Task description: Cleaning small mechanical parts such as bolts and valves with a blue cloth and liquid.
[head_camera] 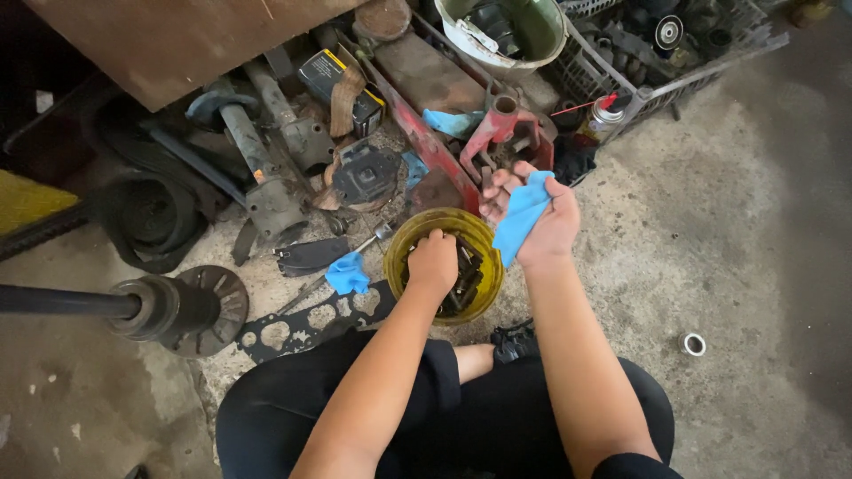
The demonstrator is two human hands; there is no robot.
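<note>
A concrete floor [737, 222] is seen from above, its upper part covered by a heap of worn metal parts. A brown board [177, 40] is laid across the top left, and a wire basket [661, 75] of parts is placed at the top right beside a pale bucket [506, 35]. A dark shaft with a round disc [182, 306] is stretched in from the left. A yellow tub [444, 264] holding dark metal pieces is set on the floor just ahead of the knees. The left hand [433, 263] is lowered into the tub, fingers curled downward among the pieces; whether anything is gripped cannot be told. The right hand [537, 217] is held just above the tub's right rim, fingers loosely closed around a blue cloth [521, 215]. A second blue rag [348, 275] is left just left of the tub.
</note>
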